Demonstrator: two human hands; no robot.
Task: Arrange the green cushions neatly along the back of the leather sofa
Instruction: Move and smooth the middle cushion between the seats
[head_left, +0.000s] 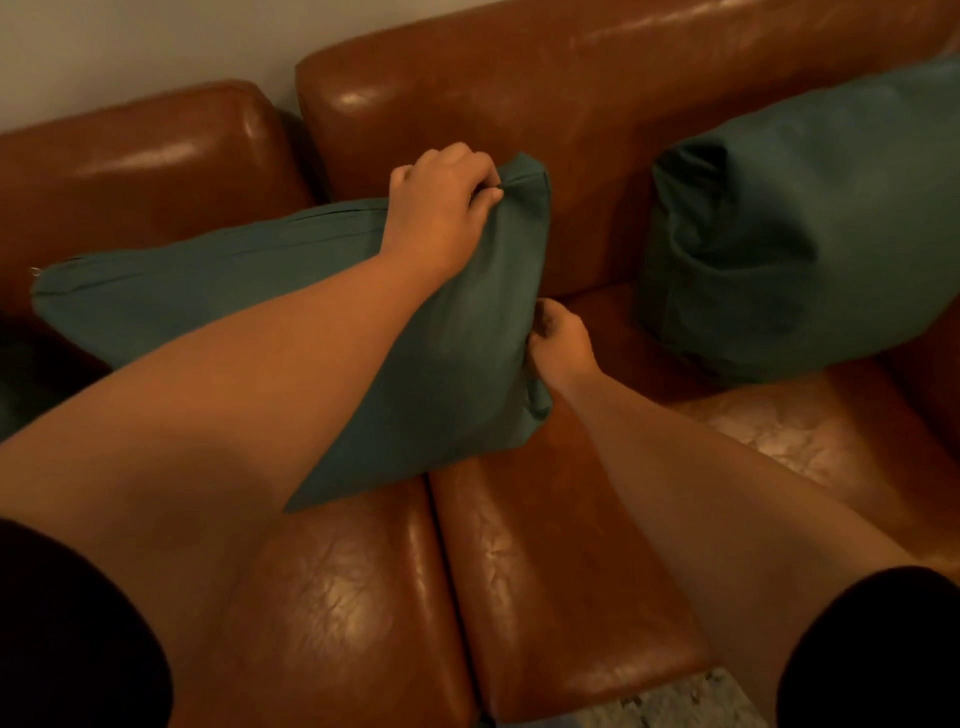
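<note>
Fingers of my left hand (441, 208) and right hand (558, 343) grip the near cushion (270, 291); I'd stand it upright against the sofa back (519, 114), matching the far cushion (800, 223).

No readable text, label or sign anywhere.

1. Left cushion (218, 306) lies tilted on the sofa (571, 571) seat, before the backrest;
2. Right cushion (810, 228) leans against the backrest, apart from it;
3. Wall (130, 47) behind the sofa.
</note>
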